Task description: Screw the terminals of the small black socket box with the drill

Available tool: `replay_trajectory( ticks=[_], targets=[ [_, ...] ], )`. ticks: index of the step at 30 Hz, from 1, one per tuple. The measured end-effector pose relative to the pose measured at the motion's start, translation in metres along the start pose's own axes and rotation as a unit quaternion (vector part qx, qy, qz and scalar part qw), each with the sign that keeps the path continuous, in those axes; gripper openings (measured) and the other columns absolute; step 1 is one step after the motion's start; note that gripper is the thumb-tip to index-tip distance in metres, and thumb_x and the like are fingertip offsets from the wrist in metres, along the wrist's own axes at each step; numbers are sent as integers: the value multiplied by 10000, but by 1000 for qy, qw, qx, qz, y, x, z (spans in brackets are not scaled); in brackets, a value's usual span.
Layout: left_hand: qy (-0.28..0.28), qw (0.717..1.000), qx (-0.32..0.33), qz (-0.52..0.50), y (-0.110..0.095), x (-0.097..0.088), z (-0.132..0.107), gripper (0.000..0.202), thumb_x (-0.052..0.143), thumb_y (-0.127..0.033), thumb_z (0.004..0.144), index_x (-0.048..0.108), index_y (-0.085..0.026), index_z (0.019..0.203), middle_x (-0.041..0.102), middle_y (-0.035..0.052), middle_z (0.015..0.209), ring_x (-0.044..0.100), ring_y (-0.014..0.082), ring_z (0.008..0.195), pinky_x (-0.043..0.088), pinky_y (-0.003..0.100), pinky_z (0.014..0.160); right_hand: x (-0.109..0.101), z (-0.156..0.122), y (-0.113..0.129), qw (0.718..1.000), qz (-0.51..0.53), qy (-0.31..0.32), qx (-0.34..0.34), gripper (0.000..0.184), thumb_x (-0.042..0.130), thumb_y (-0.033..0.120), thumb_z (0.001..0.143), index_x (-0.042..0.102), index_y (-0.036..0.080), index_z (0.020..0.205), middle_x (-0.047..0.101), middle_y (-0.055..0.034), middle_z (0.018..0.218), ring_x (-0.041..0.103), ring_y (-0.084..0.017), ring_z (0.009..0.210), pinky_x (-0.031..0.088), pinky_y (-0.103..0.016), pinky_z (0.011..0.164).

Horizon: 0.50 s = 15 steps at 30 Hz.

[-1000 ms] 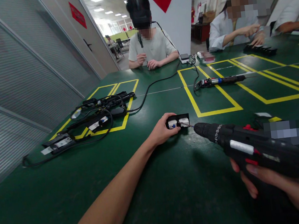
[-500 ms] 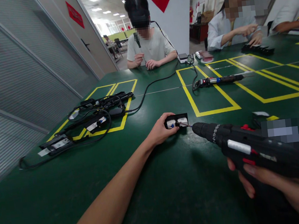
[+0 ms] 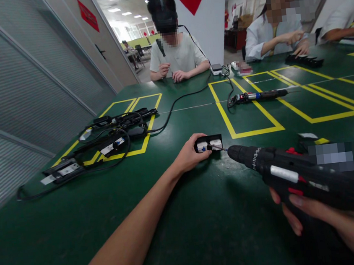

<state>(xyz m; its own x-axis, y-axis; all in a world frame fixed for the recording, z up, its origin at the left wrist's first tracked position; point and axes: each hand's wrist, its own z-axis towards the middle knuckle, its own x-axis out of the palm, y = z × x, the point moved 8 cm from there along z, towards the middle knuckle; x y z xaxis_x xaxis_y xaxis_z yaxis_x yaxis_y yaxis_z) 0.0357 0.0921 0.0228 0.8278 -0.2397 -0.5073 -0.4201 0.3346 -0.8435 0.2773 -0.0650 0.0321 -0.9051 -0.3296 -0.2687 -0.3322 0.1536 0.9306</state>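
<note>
My left hand (image 3: 194,152) grips the left end of a small black housing with white parts inside (image 3: 216,143), which rests on the green table (image 3: 163,243). Its fingers wrap round the back, with the thumb along the front. In my right hand (image 3: 314,210) is a black cordless drill (image 3: 272,164) with red accents, held by its handle. The drill points left, and its thin bit reaches to the middle of the housing near my left thumb. I cannot tell exactly where the bit's tip sits.
Black housings with tangled cables (image 3: 111,143) lie at the left. Beyond the housing is a pen-shaped electric screwdriver (image 3: 261,95) with a cord. Yellow tape (image 3: 256,132) marks rectangles on the table. Across sits a person (image 3: 181,52) holding a tool; other people sit at the right.
My hands, the housing and the drill keep almost the same pose. The view has shifted very slightly. The person across has tilted their tool a little.
</note>
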Motion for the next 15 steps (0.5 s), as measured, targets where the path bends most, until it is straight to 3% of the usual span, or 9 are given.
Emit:
replay_trajectory(
  ticks=[8,15],
  targets=[
    [-4,1000,4,6,0,-1,0,492,669,-251,725,495,-188,1180,590,72,1052,587,182,871,488,347,805,-1,-1,-4,1000,0,-11,11,266,490,514,845,667,317,828,674,7,686,659,-238,771,536,-341,795],
    [-6,1000,10,7,2,-1,0,489,670,-253,726,497,-185,1179,593,72,1041,584,180,867,486,346,804,0,0,7,1000,12,-25,-5,227,524,490,831,686,340,883,693,-7,743,668,-263,804,571,-331,686]
  ],
)
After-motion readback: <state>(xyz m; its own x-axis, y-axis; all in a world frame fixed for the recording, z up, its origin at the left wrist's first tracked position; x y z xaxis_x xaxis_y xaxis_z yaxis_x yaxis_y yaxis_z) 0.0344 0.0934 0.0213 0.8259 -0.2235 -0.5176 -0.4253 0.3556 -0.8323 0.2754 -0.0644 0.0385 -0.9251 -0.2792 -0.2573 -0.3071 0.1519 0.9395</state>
